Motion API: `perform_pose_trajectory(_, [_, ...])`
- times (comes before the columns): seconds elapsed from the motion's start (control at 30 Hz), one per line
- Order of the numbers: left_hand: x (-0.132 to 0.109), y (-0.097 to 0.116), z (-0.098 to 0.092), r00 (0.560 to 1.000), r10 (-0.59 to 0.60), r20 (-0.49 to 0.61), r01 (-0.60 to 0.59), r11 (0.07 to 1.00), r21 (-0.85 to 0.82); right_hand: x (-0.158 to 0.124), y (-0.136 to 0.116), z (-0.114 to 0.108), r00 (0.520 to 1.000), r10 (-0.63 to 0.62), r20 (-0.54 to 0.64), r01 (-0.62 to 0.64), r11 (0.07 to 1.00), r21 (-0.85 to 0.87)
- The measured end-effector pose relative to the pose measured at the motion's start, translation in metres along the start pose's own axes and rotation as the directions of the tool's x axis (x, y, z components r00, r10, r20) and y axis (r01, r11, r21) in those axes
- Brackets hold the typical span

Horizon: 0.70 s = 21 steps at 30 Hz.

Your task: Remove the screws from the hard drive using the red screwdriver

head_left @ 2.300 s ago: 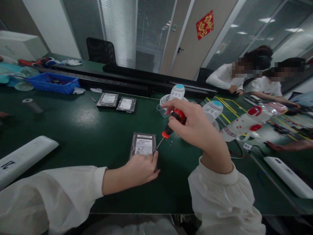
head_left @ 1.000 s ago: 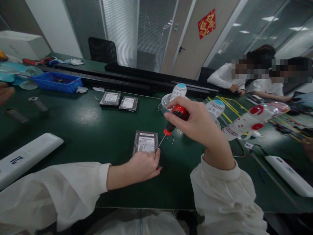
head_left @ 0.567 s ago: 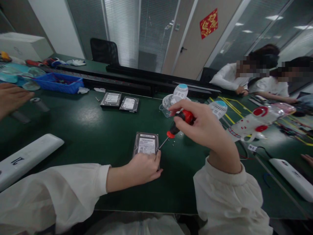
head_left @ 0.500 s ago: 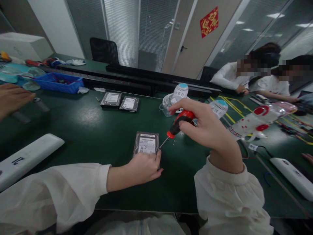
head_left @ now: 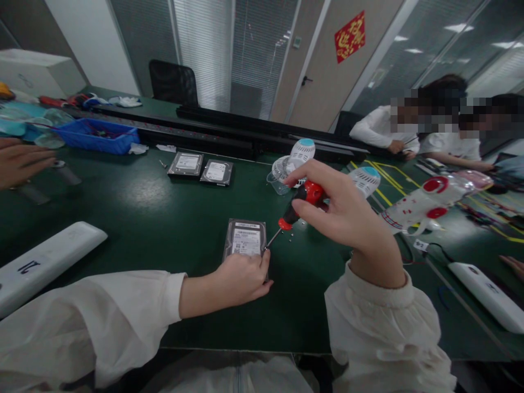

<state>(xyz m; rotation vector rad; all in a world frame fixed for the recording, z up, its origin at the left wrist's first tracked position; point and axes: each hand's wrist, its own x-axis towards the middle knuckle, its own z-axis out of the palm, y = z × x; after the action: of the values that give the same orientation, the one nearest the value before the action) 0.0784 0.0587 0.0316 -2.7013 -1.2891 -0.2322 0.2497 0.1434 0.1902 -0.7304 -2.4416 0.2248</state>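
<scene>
I judge this partway: small metal bits lie loose, while my right hand grips a screwdriver at the hard drive my left hand clasps.

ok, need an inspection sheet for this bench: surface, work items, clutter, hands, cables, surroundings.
Surface: green tabletop, reflecting light toward the left.
Work items: hard drive, labelled face up; red-and-black screwdriver, tip at the drive's right edge.
Clutter: loose small metal pieces right of the drive; two more drives and a blue bin farther back.
Hands: left hand on the hard drive; right hand gripping the screwdriver.
Cables: dark cable by the white device, right side.
Surroundings: another person's hand at left; two people, far right.
</scene>
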Motion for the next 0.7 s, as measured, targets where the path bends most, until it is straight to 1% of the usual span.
perform_pose_trajectory(0.1, [0.0000, -0.0001, -0.0004, 1.000, -0.004, -0.003, 0.004, 1.000, -0.008, 0.0009, 0.0006, 0.0047, 0.996, 0.078, -0.041, -0.080, 0.996, -0.030])
perform_pose_trajectory(0.13, [-0.0001, -0.0001, -0.0002, 1.000, -0.005, -0.007, 0.005, 1.000, -0.010, 0.0012, 0.0007, 0.0055, 0.996, 0.080, -0.048, -0.081, 0.996, -0.037])
perform_pose_trajectory(0.2, [-0.0006, -0.0001, 0.0007, 1.000, -0.009, -0.015, 0.009, 1.000, -0.014, 0.0014, 0.0000, 0.0055, 0.998, 0.044, -0.047, -0.046, 0.998, -0.042])
perform_pose_trajectory(0.3, [-0.0012, -0.0002, 0.0022, 1.000, -0.008, -0.018, 0.008, 1.000, -0.018, 0.0009, -0.0019, 0.0043, 1.000, 0.000, -0.015, 0.000, 1.000, -0.014])
perform_pose_trajectory(0.4, [-0.0012, -0.0004, 0.0030, 0.999, 0.006, -0.035, -0.007, 1.000, -0.023, 0.0007, -0.0024, 0.0059, 0.999, 0.042, 0.002, -0.042, 0.999, 0.010])
perform_pose_trajectory(0.5, [-0.0006, -0.0004, 0.0033, 0.999, 0.001, -0.047, -0.001, 1.000, -0.021, 0.0009, -0.0021, 0.0081, 0.995, 0.101, -0.023, -0.101, 0.995, 0.009])
perform_pose_trajectory(0.57, [-0.0004, -0.0004, 0.0033, 0.999, -0.002, -0.041, 0.001, 1.000, -0.016, 0.0008, -0.0024, 0.0071, 0.995, 0.097, -0.025, -0.097, 0.995, 0.010])
perform_pose_trajectory(0.7, [-0.0016, -0.0005, 0.0036, 0.999, 0.005, -0.037, -0.006, 1.000, -0.016, 0.0002, -0.0029, 0.0033, 0.998, 0.066, 0.023, -0.066, 0.998, 0.015])
